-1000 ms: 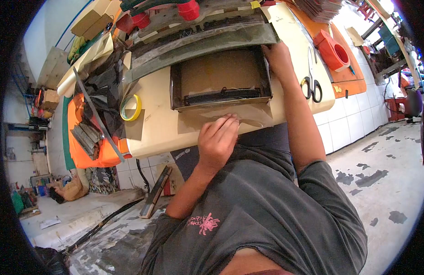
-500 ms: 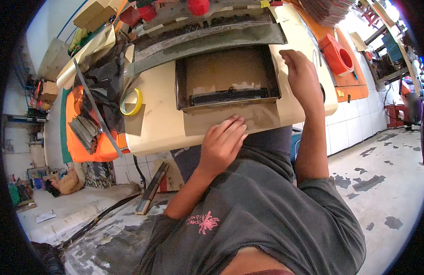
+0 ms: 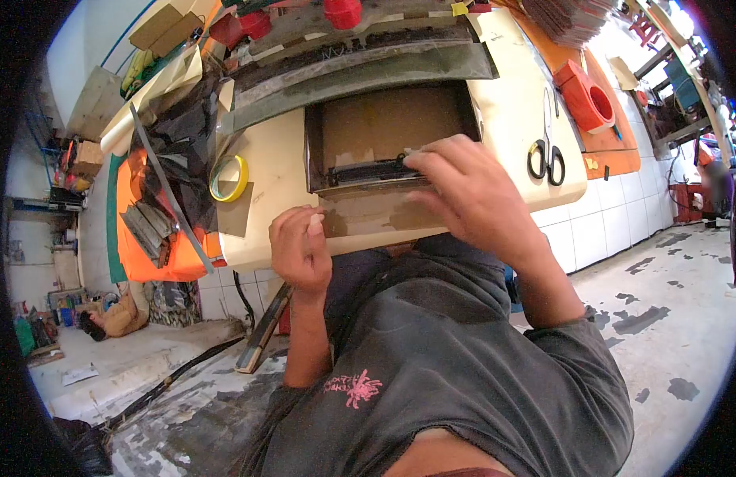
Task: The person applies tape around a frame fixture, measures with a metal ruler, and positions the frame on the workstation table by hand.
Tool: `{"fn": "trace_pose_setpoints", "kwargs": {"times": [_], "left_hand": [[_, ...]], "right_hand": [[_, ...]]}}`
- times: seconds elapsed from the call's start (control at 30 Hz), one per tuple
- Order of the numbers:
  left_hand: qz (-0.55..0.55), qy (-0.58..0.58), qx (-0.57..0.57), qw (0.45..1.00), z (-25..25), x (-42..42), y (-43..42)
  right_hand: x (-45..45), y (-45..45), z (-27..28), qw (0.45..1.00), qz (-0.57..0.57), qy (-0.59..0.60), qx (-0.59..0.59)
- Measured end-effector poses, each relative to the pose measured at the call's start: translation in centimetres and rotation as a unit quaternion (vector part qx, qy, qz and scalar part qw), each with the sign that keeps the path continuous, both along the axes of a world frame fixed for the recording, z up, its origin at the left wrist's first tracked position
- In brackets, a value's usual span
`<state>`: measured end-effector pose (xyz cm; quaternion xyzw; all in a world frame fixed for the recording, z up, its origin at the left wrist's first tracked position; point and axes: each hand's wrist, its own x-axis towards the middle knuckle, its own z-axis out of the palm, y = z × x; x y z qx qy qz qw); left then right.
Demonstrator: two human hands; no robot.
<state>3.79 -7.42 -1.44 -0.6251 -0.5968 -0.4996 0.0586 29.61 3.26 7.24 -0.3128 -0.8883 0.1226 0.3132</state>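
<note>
A shallow box [image 3: 384, 119] with dark walls and a brown inside lies on the cream-covered table, and a brown flap [image 3: 368, 216] extends from its near edge. Along its near wall runs a black strip [image 3: 368, 170] with a small black fitting at its right end. My right hand [image 3: 475, 195] reaches over the box's near right corner. Its fingertips are at that fitting, fingers apart; whether they touch it I cannot tell. At the flap's left end is my left hand [image 3: 302, 253], its fingers curled in and thumb raised. What it holds, if anything, is hidden.
A yellow tape roll [image 3: 229, 177] lies left of the box, near a long grey strip [image 3: 165, 187]. Black-handled scissors [image 3: 547, 151] lie to the right, beside a red tape dispenser [image 3: 584, 97]. Behind the box stretches a dark green sheet [image 3: 368, 79].
My right hand has come from the right side of the table in over the box, uncovering the scissors. My left hand has moved left along the flap and curled its fingers.
</note>
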Motion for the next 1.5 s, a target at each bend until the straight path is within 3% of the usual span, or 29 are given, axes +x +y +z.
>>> {"fn": "trace_pose_setpoints", "kwargs": {"times": [0.07,0.37,0.97,1.5], "left_hand": [[0.017,-0.005,0.001,1.0,-0.4,-0.5,0.3],[-0.017,0.015,-0.053,0.998,-1.1,-1.4,0.2],[-0.04,0.011,-0.037,0.998,-1.9,-2.0,0.5],[-0.043,0.009,-0.028,0.999,-2.0,-2.1,0.7]], "right_hand": [[-0.7,0.2,-0.8,0.996,0.027,-0.09,0.012],[-2.6,1.9,-3.3,0.982,0.044,-0.178,0.047],[-2.9,1.4,-3.4,0.981,0.024,-0.19,-0.029],[-2.0,1.2,-2.5,0.981,0.015,-0.191,-0.027]]}}
